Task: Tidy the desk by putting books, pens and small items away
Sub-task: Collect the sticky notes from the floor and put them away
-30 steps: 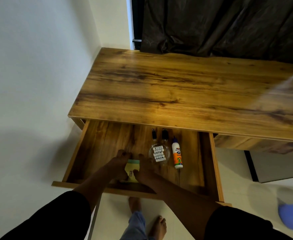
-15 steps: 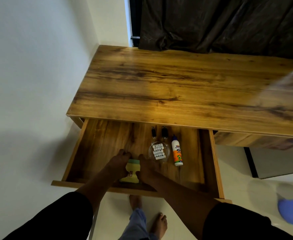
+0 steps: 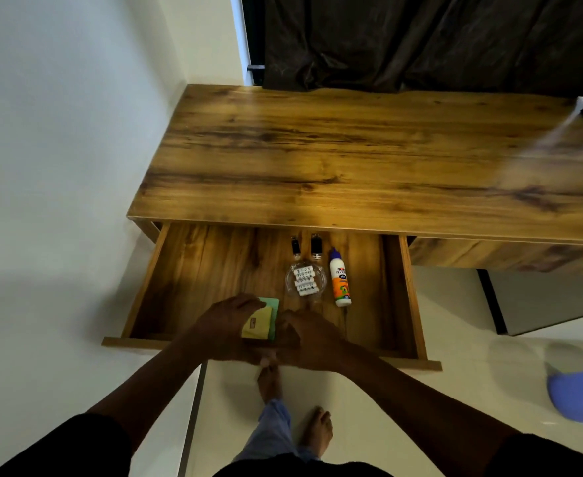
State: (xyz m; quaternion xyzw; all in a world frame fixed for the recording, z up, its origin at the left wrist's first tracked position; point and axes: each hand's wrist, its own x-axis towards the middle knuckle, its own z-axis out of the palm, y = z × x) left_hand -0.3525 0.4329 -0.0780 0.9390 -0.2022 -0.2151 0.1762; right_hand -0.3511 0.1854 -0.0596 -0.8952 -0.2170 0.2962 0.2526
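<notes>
Near the front edge of the open drawer (image 3: 152, 280), both hands bracket a stack of sticky notes (image 3: 259, 323). Left hand (image 3: 226, 325) curls over its left side, right hand (image 3: 309, 335) presses the right edge, probably squaring it flat. Palms hide the stack's near edge, so exact finger contact is unclear. Glue bottle (image 3: 340, 278), a clear dish (image 3: 305, 279) and two dark clips (image 3: 305, 245) sit further back; dish contents unreadable. Desk top (image 3: 352, 160) looks done.
</notes>
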